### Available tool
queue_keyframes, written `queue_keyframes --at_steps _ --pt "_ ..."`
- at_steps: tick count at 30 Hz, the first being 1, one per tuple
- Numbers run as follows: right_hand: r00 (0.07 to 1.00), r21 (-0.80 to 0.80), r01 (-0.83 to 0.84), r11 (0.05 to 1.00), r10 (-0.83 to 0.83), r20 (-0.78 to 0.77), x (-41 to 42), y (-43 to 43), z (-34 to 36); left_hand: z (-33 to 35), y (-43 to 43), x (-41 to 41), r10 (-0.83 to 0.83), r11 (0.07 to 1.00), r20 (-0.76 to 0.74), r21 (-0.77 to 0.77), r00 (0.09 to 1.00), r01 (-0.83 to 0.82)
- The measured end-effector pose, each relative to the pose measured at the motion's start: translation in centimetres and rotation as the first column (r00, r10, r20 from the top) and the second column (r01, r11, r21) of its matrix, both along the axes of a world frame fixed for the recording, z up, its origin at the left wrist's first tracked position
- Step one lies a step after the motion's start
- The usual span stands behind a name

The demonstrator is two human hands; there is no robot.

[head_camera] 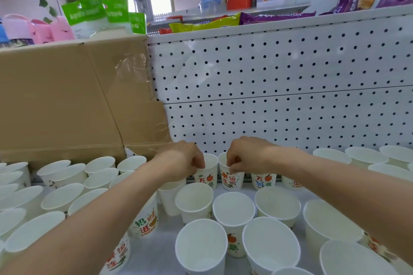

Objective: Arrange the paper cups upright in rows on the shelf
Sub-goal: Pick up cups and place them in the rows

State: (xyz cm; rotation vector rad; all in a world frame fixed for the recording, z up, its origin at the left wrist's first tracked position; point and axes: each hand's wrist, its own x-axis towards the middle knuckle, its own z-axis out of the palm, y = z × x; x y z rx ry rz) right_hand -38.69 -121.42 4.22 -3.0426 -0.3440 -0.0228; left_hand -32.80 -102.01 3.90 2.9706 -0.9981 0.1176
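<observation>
Across the upper right, a white pegboard (pixel 279 87) backs the grey shelf (pixel 162 251); a cardboard box (pixel 67 100) fills the left. Upright cups (pixel 233 205) crowd the lower frame. At centre, the left hand (pixel 178 159) pinches a cup (pixel 206 179) by its rim, and the right hand (pixel 245 156) pinches the next cup (pixel 231 182).

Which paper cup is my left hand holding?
The upright cup at the pegboard, rim pinched by the left hand, immediately left of the right hand.

single head-worn wide-angle view, looking forward and down, close over the shelf (pixel 161 250), facing the pegboard back panel (pixel 279 87)
</observation>
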Motion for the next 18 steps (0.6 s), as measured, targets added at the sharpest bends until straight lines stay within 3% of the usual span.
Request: queue_keyframes --at_steps 4,7,10,15,18 --pt "1.0 0.042 0.005 0.999 -0.006 0.017 -0.9 -0.6 0.6 0.1 0.4 -0.6 -0.002 0.998 0.007 -0.055 1.0 0.003" --pt "0.991 0.154 -0.006 0.988 -0.014 0.13 -3.0 -2.6 2.8 0.9 0.4 -2.4 -0.032 0.982 0.064 -0.183 0.997 0.043" --pt "0.991 0.257 0.022 0.966 -0.055 0.121 -6.3 -6.2 5.7 2.0 -0.7 -5.5 -0.169 0.922 -0.023 -0.357 0.985 0.15" --pt "0.986 0.13 0.167 0.977 -0.162 -0.047 -11.5 -11.3 7.2 3.3 -5.4 -9.5 -0.377 0.878 -0.121 -0.362 0.918 0.312" --pt "0.96 0.028 0.254 0.967 -0.248 -0.13 -12.8 -12.7 6.2 3.4 -8.2 -10.6 -0.446 0.881 -0.198 -0.268 0.873 0.39"
